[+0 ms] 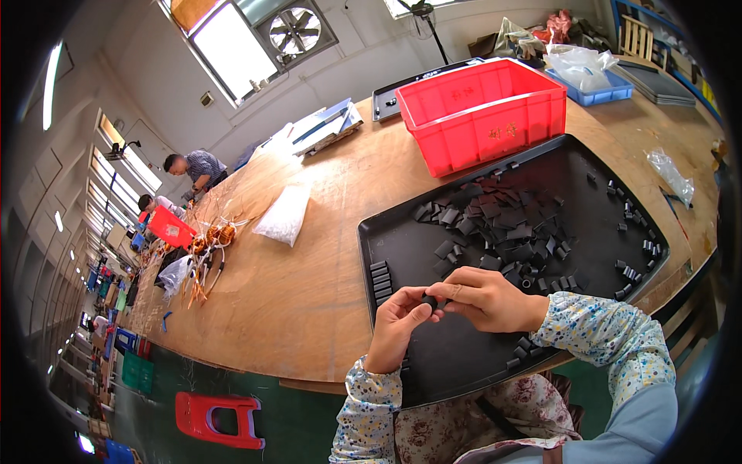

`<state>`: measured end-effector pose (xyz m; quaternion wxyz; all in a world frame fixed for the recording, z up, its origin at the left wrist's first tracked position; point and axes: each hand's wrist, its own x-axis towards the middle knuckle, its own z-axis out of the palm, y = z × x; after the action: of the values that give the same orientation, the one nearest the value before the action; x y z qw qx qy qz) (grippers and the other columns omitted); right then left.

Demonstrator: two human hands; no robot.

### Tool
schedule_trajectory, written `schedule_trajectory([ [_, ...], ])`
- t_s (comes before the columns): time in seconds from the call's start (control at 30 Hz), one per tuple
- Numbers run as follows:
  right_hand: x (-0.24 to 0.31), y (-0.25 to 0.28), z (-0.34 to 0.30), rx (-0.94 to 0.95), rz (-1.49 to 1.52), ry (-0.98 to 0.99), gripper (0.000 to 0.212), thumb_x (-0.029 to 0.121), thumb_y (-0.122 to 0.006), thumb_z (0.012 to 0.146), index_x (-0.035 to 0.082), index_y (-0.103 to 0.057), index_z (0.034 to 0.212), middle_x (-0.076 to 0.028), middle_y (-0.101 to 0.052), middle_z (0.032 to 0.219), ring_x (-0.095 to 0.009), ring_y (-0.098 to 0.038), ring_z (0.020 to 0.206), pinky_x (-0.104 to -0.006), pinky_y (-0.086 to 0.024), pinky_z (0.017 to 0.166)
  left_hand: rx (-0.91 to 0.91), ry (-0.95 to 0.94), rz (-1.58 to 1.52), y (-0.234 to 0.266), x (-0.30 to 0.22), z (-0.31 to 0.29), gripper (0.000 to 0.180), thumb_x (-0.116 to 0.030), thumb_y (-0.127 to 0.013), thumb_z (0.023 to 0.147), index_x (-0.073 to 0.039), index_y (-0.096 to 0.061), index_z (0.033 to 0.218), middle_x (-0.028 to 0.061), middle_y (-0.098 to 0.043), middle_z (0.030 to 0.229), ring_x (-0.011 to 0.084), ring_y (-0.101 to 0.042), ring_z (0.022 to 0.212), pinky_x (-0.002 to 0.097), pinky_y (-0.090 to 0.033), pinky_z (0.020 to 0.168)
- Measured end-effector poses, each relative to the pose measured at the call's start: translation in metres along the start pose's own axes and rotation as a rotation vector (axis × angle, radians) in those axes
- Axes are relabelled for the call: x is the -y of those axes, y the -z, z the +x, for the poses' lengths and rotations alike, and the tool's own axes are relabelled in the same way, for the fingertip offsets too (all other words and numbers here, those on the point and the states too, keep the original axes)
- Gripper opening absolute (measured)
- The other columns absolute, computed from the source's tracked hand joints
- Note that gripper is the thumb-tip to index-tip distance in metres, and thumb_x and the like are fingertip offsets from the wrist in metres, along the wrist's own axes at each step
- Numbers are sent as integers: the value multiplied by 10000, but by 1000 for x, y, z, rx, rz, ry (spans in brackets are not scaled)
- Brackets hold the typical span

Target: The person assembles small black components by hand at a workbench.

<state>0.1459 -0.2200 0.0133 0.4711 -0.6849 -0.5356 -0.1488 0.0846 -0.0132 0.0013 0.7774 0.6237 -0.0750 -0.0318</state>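
Note:
Above the near left part of a large black tray, my two hands meet at the fingertips. My left hand pinches a small black piece, partly hidden by the fingers. My right hand has its thumb and forefinger closed at the same piece, its other fingers curled. Beyond the hands lies a loose heap of flat black pieces. Short rolled black pieces stand in a row by the tray's left edge. More small cylinders lie along its right side.
A red plastic crate stands at the tray's far edge, beside a blue bin with clear plastic. A white bag and wired copper coils lie on the wooden table leftward. Two people work farther off. A red stool is on the floor.

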Motion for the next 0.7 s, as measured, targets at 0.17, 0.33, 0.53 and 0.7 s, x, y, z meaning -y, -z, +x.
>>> schedule_trajectory([
  [0.17,-2,1,0,-15,17,9,266,17,-693,845,34,-652,1107,-97,-618,927,-278,-633,810,-368,-534,701,28,11,79,0,-1,-1,193,-90,-630,955,16,-620,1116,98,-691,1018,157,-662,856,282,-533,796],
  [0.33,0,-1,0,-93,739,-460,106,33,-651,942,11,-628,1042,-8,-640,959,-73,-608,850,-245,-525,739,50,36,271,1,3,0,118,-11,-657,915,21,-660,1029,89,-711,928,131,-661,813,254,-540,738],
  [0.53,-5,-5,-4,-44,700,-509,197,-2,-661,915,14,-591,1098,-32,-647,965,-82,-614,846,-259,-526,743,101,44,255,-1,8,0,167,-20,-687,904,46,-671,1056,60,-707,909,108,-662,808,244,-547,754],
  [0.7,2,3,4,18,228,-82,338,-62,-698,803,42,-597,1108,-58,-650,988,-187,-642,852,-323,-537,738,93,34,212,-1,5,-1,203,-38,-676,921,54,-656,1100,73,-709,968,120,-665,831,260,-560,777],
])
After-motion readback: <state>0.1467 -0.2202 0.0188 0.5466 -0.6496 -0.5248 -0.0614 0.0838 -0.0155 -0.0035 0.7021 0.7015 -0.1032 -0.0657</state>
